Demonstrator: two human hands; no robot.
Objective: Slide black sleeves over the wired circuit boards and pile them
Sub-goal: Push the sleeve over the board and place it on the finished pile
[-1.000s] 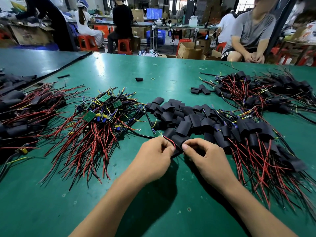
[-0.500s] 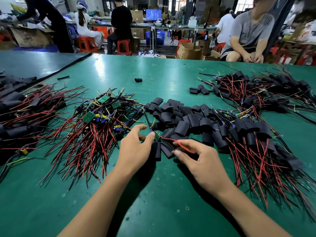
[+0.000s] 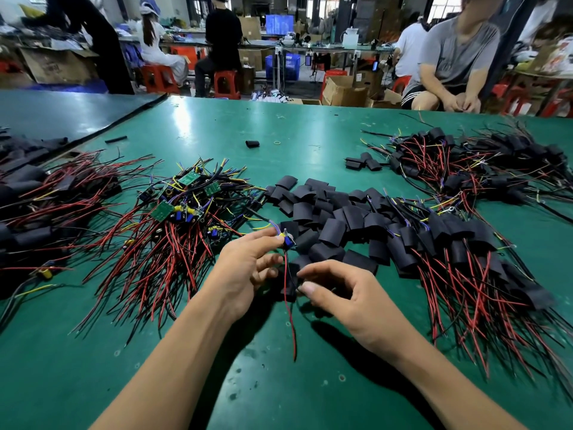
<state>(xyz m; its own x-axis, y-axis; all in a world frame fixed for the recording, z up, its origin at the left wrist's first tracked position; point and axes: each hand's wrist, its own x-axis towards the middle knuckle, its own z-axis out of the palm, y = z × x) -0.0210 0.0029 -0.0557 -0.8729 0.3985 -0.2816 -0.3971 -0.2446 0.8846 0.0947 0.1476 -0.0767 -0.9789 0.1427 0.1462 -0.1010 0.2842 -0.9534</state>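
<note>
Circuit board [image 3: 287, 240] pinched in left hand [image 3: 245, 270]; right hand [image 3: 348, 294] pinches black sleeve [image 3: 290, 283] just below.

bare left hand [image 3: 245, 268], bare right hand [image 3: 347, 294], bare forearms [image 3: 173, 352]

Matt black sleeves [image 3: 333, 231] (rubbery-looking) lie on a glossy green table [image 3: 217, 131]; wires [image 3: 173, 252] wear shiny plastic insulation.
</note>
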